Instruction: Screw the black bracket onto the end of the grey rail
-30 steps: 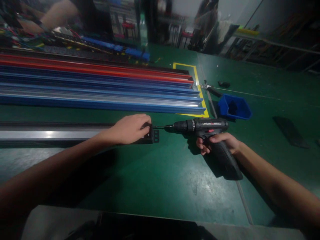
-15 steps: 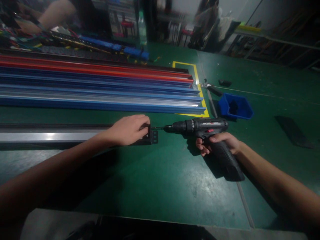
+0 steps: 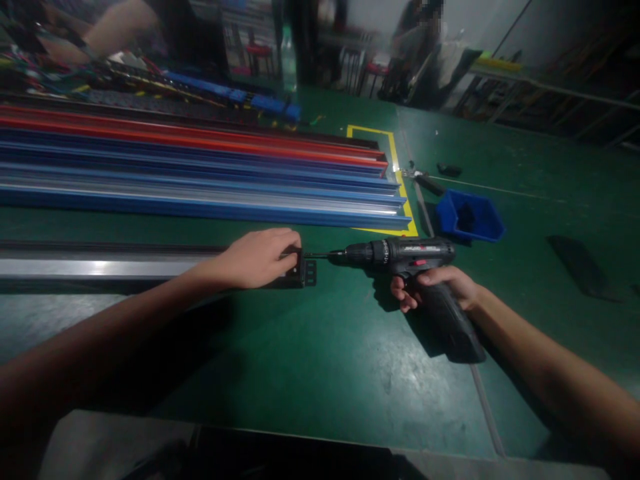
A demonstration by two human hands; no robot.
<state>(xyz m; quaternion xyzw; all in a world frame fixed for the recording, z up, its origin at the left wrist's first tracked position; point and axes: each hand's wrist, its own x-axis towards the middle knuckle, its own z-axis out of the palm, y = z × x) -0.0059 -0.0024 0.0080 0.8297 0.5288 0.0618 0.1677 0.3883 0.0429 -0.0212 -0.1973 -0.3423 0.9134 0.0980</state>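
- While the left hand (image 3: 260,259) lies over the end of a long black rail (image 3: 100,268) with a silvery face, its fingers are clamped down on that end, palm downward.
- From here I see the rail stretched along the near side of the green counter (image 3: 325,373), running out of sight to the left; a small slotted bracket (image 3: 311,273) juts from its end.
- The right hand (image 3: 453,285) is wrapped around the grip of a black power drill (image 3: 420,252), a finger by the trigger.
- The drill points left, its thin bit (image 3: 317,255) reaching the rail's end beside the left fingers; whether the tip sits in a screw, I can't tell.
- Just behind the rail lie blue channels (image 3: 250,200), with red channels (image 3: 250,143) beyond them, their ends near a strip of yellow tape (image 3: 411,219).
- Past the drill stands a blue bin (image 3: 448,212) with something dark inside, pliers (image 3: 425,181) next to it.
- Across the counter, another person's arm (image 3: 123,30) reaches over tangled wires (image 3: 40,83), blurred.
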